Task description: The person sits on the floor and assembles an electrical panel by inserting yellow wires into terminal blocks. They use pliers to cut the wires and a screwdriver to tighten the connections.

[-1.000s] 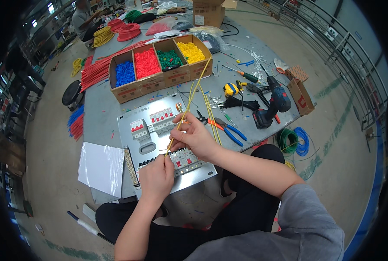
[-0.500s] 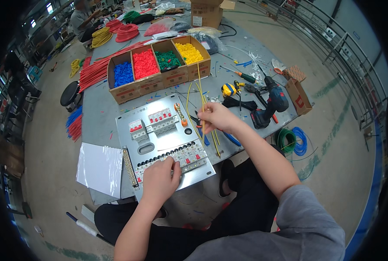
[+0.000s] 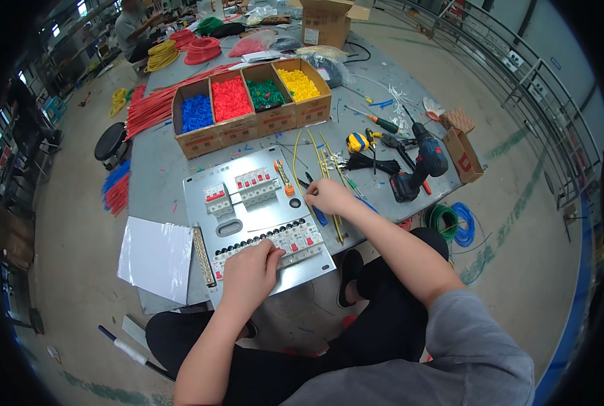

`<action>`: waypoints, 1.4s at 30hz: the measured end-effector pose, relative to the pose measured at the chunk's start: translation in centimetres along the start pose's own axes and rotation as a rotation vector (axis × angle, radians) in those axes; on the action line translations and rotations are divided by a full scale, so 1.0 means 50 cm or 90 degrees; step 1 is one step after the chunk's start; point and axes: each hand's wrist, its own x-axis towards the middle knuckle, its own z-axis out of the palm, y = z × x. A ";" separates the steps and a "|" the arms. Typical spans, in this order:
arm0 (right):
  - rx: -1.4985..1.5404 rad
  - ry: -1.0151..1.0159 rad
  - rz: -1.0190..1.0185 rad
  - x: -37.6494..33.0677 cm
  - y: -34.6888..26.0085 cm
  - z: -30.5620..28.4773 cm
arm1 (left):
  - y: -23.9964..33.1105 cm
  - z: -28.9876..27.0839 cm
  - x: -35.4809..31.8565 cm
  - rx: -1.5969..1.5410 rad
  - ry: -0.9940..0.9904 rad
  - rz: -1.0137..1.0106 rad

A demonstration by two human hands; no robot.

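The left hand [image 3: 250, 269] lies flat, fingers loosely curled, on the lower breaker row [image 3: 275, 242] of the grey panel [image 3: 248, 216], holding nothing. The right hand [image 3: 328, 197] rests at the panel's right edge, fingers pinched narrowly on yellow wires [image 3: 313, 152] that run away from it toward the box of coloured pieces [image 3: 251, 107]. A drill [image 3: 420, 169] lies right of that hand; white sheet [image 3: 154, 256] left of the left hand.

Bright even indoor light, soft shadows, sharp centre, fisheye-bent dark rim
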 end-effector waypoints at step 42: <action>0.885 -0.195 -0.195 -0.130 -0.133 -0.127 | 0.004 0.062 0.017 -0.479 -0.060 -0.187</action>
